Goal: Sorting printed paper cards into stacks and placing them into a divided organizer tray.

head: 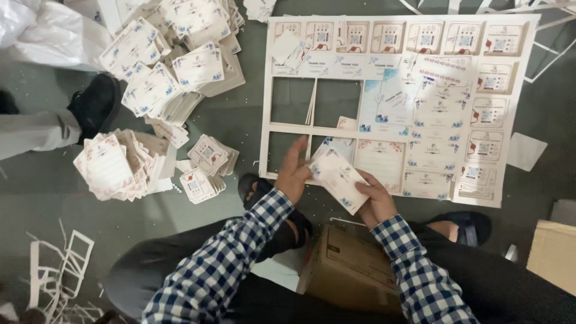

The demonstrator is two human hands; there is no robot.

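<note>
I hold a small stack of white cards with blue floral corners (337, 179) between both hands, just above the near edge of a large die-cut printed sheet (420, 114). My left hand (293, 174) presses the stack's left side with its fingers stretched upward. At the stack's lower right corner, my right hand (375, 201) grips it. The sheet lies on the grey floor and has several empty cut-out windows on its left part. Both sleeves are blue-and-white checked.
Piles of punched-out cards lie to the left: a big heap (174, 60), a fanned stack (114, 168) and small stacks (207, 157). A brown cardboard box (348, 270) sits between my legs. Another person's dark shoe (95, 105) is at left. Paper offcuts (57, 270) lie at bottom left.
</note>
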